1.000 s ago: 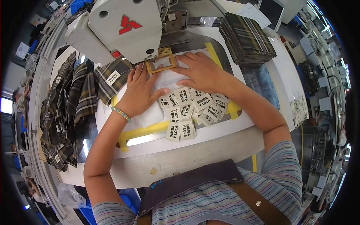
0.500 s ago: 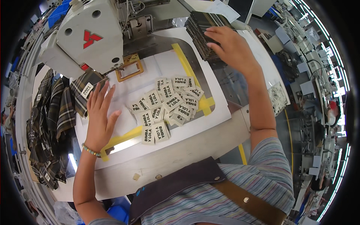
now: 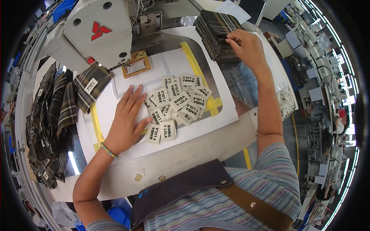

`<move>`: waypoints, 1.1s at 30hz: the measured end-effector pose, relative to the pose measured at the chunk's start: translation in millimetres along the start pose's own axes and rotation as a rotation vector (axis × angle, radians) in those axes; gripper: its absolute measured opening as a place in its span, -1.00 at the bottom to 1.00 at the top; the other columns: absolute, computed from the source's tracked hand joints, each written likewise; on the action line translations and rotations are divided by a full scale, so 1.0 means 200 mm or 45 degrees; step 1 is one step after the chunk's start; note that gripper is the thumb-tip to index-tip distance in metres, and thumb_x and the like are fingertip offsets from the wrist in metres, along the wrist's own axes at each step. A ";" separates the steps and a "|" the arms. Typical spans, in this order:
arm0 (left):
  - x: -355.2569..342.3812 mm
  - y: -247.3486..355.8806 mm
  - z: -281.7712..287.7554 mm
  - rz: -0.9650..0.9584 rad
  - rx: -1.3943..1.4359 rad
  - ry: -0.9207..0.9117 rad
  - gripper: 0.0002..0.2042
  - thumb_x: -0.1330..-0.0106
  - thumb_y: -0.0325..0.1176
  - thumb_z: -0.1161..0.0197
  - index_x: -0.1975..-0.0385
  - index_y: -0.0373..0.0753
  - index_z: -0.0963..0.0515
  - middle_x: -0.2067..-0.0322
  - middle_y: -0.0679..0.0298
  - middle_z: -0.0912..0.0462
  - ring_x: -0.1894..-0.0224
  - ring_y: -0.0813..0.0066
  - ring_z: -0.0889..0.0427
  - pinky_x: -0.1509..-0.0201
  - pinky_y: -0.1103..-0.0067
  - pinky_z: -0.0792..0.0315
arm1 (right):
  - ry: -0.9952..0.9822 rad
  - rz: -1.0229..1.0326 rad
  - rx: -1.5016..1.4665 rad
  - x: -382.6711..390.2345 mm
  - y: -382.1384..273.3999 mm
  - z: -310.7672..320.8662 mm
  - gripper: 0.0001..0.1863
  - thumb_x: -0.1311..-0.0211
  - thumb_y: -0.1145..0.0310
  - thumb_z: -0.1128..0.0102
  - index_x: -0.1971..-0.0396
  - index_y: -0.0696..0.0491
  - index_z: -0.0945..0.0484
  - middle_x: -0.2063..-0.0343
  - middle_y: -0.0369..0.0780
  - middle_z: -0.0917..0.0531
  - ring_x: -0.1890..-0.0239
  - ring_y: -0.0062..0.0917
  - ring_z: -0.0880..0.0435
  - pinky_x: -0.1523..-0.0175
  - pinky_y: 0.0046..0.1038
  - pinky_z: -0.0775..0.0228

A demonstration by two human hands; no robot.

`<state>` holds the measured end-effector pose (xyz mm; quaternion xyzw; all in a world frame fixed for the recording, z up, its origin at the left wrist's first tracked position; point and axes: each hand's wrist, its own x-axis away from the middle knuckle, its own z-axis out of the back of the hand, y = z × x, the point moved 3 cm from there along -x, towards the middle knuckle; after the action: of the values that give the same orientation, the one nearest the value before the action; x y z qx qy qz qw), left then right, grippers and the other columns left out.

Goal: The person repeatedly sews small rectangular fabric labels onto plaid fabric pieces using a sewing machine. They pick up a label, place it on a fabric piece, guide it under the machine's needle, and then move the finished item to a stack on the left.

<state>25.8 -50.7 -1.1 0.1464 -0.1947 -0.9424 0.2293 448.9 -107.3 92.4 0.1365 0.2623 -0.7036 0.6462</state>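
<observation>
My left hand [image 3: 127,121] lies flat on the white work board [image 3: 111,134], its fingers stretched out, just left of a loose pile of cream fabric labels [image 3: 181,101] with dark print. At the far right my right hand [image 3: 247,48] pinches a corner of the top piece on a stack of dark plaid fabric pieces [image 3: 216,32]. A plaid piece [image 3: 83,101] with one cream label on it lies beside the sewing machine [image 3: 98,34], left of my left hand. Beneath the machine head sits a small brass-coloured clamp frame [image 3: 135,70].
Labelled plaid pieces [image 3: 52,127] hang in a heap over the table's left side. Yellow tape [image 3: 196,63] marks the board's edges. A white paper sheet [image 3: 233,10] lies behind the plaid stack. Other workstations [image 3: 323,77] line the right.
My left hand has moved right from the labelled plaid piece toward the label pile. My right hand's fingers have closed on the corner of the top plaid piece.
</observation>
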 end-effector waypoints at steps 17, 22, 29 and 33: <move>-0.04 0.05 0.31 -0.100 0.141 0.193 -0.60 -0.32 -0.54 -0.41 -0.18 -0.33 -0.66 -0.45 0.03 -0.51 -0.36 -0.01 -0.60 -0.36 0.27 -0.54 | -0.397 -0.216 -0.335 -0.26 0.16 -0.01 -0.81 -0.24 0.27 -0.50 0.29 0.09 -0.82 0.49 -0.32 -0.76 0.45 -0.63 -0.63 0.22 -0.48 -0.48; -0.07 0.07 0.29 -0.139 0.164 0.121 -0.62 -0.32 -0.56 -0.40 -0.15 -0.34 -0.66 -0.42 0.02 -0.53 -0.33 0.00 -0.62 -0.32 0.30 -0.56 | -0.464 -0.352 -0.629 -0.34 0.32 0.09 -0.85 -0.36 0.26 -0.45 0.28 0.03 -0.77 0.41 -0.47 -0.67 0.33 -0.78 -0.60 0.12 -0.64 -0.42; -0.07 0.09 0.30 -0.099 0.225 0.077 -0.67 -0.35 -0.53 -0.39 -0.11 -0.33 -0.68 -0.35 0.04 -0.61 -0.27 0.02 -0.66 -0.31 0.31 -0.57 | -0.829 -0.309 -0.732 -0.39 0.36 0.09 -0.81 -0.37 0.19 -0.42 0.22 -0.02 -0.80 0.25 -0.39 -0.76 0.15 -0.69 -0.72 -0.10 -0.53 -0.60; -0.05 0.08 0.28 -0.168 0.157 0.112 -0.72 -0.36 -0.44 -0.42 -0.04 -0.31 -0.70 -0.26 0.12 -0.68 -0.13 0.04 -0.72 -0.19 0.30 -0.64 | -0.687 -0.347 -0.605 -0.40 0.37 0.05 -0.78 -0.42 0.12 -0.35 0.26 -0.04 -0.77 0.28 -0.44 -0.74 0.19 -0.75 -0.67 -0.02 -0.58 -0.53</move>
<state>20.1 -42.9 57.6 0.2141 -0.2319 -0.9344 0.1655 532.9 -47.5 128.2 -0.2431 0.2542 -0.7133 0.6062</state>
